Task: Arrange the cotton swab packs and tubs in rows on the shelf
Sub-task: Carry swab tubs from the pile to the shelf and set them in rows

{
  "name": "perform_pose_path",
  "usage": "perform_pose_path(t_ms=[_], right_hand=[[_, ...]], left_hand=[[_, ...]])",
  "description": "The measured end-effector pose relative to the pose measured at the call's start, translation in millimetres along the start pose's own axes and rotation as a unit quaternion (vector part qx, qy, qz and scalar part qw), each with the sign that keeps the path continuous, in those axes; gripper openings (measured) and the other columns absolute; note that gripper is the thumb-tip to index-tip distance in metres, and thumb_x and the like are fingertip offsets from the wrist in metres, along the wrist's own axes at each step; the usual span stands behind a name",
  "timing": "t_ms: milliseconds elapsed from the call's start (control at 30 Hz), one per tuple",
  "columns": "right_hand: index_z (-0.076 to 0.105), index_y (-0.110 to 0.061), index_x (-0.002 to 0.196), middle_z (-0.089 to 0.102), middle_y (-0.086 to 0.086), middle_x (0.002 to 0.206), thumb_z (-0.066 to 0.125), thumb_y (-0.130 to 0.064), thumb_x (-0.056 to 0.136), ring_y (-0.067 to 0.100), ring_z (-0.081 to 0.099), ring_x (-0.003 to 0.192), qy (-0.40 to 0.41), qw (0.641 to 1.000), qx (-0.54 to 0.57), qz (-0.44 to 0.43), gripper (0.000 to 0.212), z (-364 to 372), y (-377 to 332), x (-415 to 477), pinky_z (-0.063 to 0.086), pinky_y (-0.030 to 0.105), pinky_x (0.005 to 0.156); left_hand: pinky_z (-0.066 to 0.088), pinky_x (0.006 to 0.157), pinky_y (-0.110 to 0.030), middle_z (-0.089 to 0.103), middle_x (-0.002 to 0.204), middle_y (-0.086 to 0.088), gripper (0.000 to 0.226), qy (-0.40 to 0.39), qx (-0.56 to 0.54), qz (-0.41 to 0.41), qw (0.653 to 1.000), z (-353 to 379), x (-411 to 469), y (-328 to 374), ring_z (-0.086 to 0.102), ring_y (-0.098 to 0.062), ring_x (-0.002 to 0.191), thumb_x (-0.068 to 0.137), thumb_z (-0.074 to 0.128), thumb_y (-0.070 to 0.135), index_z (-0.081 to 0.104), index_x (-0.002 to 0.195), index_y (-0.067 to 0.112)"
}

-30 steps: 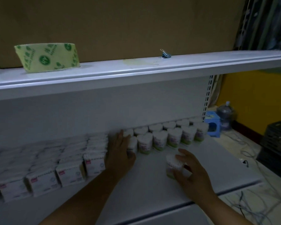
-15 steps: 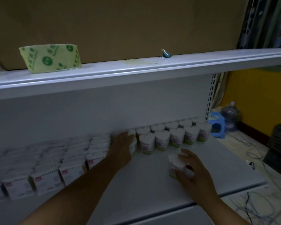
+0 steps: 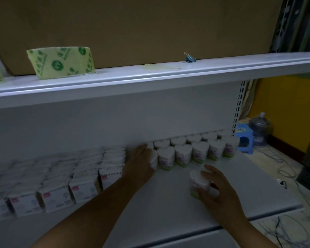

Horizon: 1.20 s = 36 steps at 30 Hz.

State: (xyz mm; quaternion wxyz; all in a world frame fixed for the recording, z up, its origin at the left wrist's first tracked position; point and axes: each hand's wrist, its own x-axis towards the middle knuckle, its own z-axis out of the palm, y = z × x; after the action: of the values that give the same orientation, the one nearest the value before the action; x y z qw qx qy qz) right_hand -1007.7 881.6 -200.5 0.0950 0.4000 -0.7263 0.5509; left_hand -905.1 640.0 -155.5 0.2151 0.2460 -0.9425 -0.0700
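Two rows of heart-shaped cotton swab tubs [image 3: 199, 151] stand at the back right of the white shelf [image 3: 168, 197]. Rows of boxed swab packs [image 3: 82, 190] fill the left part. My left hand [image 3: 141, 161] lies flat against the leftmost tub of the front row, fingers straight, in the gap between packs and tubs. My right hand [image 3: 215, 187] grips a single heart-shaped tub [image 3: 198, 183] that stands on the shelf in front of the rows, fingers curled round its right side.
The upper shelf [image 3: 168, 76] overhangs, carrying a green tape roll [image 3: 61, 61], a blue binder clip [image 3: 190, 59] and a cardboard sheet behind. Right of the shelf, on the floor, are a blue stool [image 3: 244, 138], a water jug [image 3: 260, 129] and loose cables [image 3: 283, 226].
Both hands stay about where they were. The right hand keeps hold of the lone tub, and the left hand has slid slightly further back along the tub row.
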Motion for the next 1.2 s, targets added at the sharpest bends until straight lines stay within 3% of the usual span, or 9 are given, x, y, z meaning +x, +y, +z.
perform_pose_path(t_ms=[133, 300, 433, 633, 767, 900, 1033, 1200], right_hand=[[0.056, -0.034, 0.106, 0.049, -0.013, 0.129, 0.078, -0.012, 0.073, 0.015, 0.055, 0.113, -0.006, 1.0, 0.009, 0.009, 0.046, 0, -1, 0, 0.051, 0.042, 0.088], [0.052, -0.042, 0.105, 0.043, -0.026, 0.129, 0.078, -0.01, 0.074, 0.008, 0.054, 0.111, -0.007, 1.0, 0.01, 0.006, 0.051, -2, -2, -1, 0.049, 0.036, 0.088], [0.055, -0.038, 0.106, 0.044, -0.026, 0.129, 0.078, -0.009, 0.073, 0.005, 0.053, 0.112, -0.003, 1.0, 0.016, 0.009, 0.049, -1, -1, -1, 0.051, 0.041, 0.089], [0.055, -0.038, 0.106, 0.047, -0.021, 0.13, 0.078, -0.015, 0.074, 0.015, 0.055, 0.115, -0.002, 1.0, 0.013, 0.017, 0.046, -1, -1, -1, 0.051, 0.045, 0.089], [0.051, -0.048, 0.104, 0.044, -0.028, 0.129, 0.078, -0.017, 0.075, 0.014, 0.056, 0.113, -0.004, 1.0, 0.008, 0.02, 0.05, -1, -1, 0, 0.051, 0.039, 0.089], [0.051, -0.046, 0.105, 0.044, -0.028, 0.129, 0.078, -0.016, 0.075, 0.014, 0.056, 0.114, -0.005, 1.0, 0.003, 0.021, 0.051, 0, -1, 0, 0.05, 0.037, 0.09], [0.055, -0.036, 0.108, 0.047, -0.019, 0.129, 0.077, -0.014, 0.075, 0.015, 0.054, 0.116, -0.008, 1.0, 0.009, 0.015, 0.045, -1, 2, 0, 0.05, 0.042, 0.091], [0.05, -0.047, 0.107, 0.045, -0.023, 0.13, 0.077, -0.017, 0.075, 0.013, 0.054, 0.116, -0.004, 1.0, 0.006, 0.014, 0.051, -2, 1, -1, 0.052, 0.043, 0.09]], left_hand=[[0.029, 0.107, -0.03, 0.036, 0.143, -0.011, 0.072, -0.05, 0.003, -0.014, 0.999, -4, 8, 4, 0.035, -0.026, 0.133, 0.078, 0.066, 0.022, 0.032, 0.14, 0.008], [0.016, 0.112, -0.028, 0.026, 0.151, -0.012, 0.068, -0.107, 0.058, 0.037, 0.992, -14, 15, -1, 0.023, -0.021, 0.14, 0.087, 0.06, 0.016, 0.026, 0.144, 0.005], [0.014, 0.11, -0.024, 0.027, 0.151, -0.013, 0.065, -0.123, 0.053, 0.047, 0.99, -21, 17, -4, 0.025, -0.02, 0.139, 0.087, 0.059, 0.013, 0.028, 0.143, 0.003], [0.023, 0.111, -0.032, 0.027, 0.149, -0.013, 0.061, -0.109, 0.077, 0.037, 0.99, -20, 15, -2, 0.025, -0.023, 0.137, 0.087, 0.057, 0.012, 0.031, 0.142, 0.007], [0.031, 0.104, -0.035, 0.036, 0.137, -0.01, 0.051, -0.074, 0.114, 0.03, 0.99, -19, 10, 1, 0.036, -0.026, 0.123, 0.086, 0.057, 0.019, 0.041, 0.134, 0.012], [0.035, 0.097, -0.034, 0.039, 0.132, -0.007, 0.051, -0.049, 0.086, 0.013, 0.995, -15, 3, 5, 0.038, -0.025, 0.117, 0.082, 0.061, 0.02, 0.045, 0.131, 0.015], [0.033, 0.095, -0.033, 0.038, 0.134, -0.006, 0.054, -0.033, 0.095, 0.016, 0.995, -13, 1, 10, 0.036, -0.024, 0.119, 0.082, 0.059, 0.026, 0.043, 0.133, 0.018], [0.039, 0.09, -0.034, 0.04, 0.134, -0.003, 0.061, -0.028, 0.084, -0.018, 0.996, -17, 4, 8, 0.034, -0.023, 0.122, 0.078, 0.064, 0.039, 0.044, 0.133, 0.022]])
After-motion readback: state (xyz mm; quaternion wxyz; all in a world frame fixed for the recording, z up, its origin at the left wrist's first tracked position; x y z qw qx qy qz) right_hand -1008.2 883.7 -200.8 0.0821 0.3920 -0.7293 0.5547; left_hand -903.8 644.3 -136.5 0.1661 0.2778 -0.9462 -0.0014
